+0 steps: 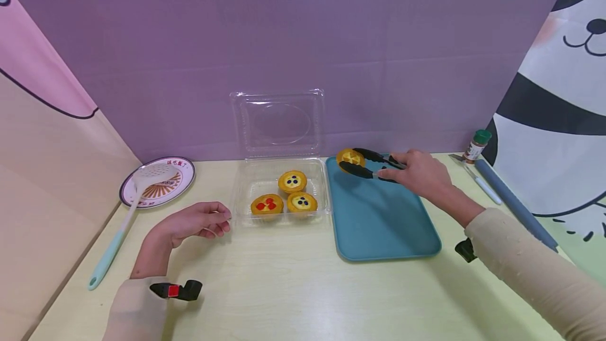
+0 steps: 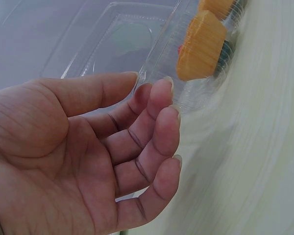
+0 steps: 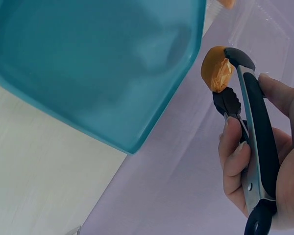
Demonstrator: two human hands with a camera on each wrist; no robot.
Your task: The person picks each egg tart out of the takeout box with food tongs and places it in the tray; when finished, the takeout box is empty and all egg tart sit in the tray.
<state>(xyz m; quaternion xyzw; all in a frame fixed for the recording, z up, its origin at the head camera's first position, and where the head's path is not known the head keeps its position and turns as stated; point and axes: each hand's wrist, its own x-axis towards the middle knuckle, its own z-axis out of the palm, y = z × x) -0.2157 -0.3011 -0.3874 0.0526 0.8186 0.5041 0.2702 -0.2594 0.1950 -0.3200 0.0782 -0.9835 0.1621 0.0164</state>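
My right hand [image 1: 418, 172] grips black-tipped tongs [image 3: 257, 132] over the far end of a blue tray [image 1: 385, 225]. Between the tong tips is an egg tart with a yellow-orange topping [image 3: 217, 69], lifted above the tray. At the near left corner of a clear plastic clamshell box [image 1: 243, 186], my left hand [image 1: 199, 222] pinches the rim with thumb and index finger, the other fingers loosely bent. The box's lid [image 1: 279, 122] stands raised at the back. Inside sit a tart with red pieces [image 1: 267, 204] and two tarts with dark berries [image 1: 292, 181].
On the left, a white slotted turner [image 1: 110, 257] with a mint handle leans on a patterned plate [image 1: 184, 183]. To the right of the tray lie a knife [image 1: 487, 189] and a long blue-grey bar [image 1: 518, 207], near a green-capped jar [image 1: 475, 146]. A purple backdrop rises behind.
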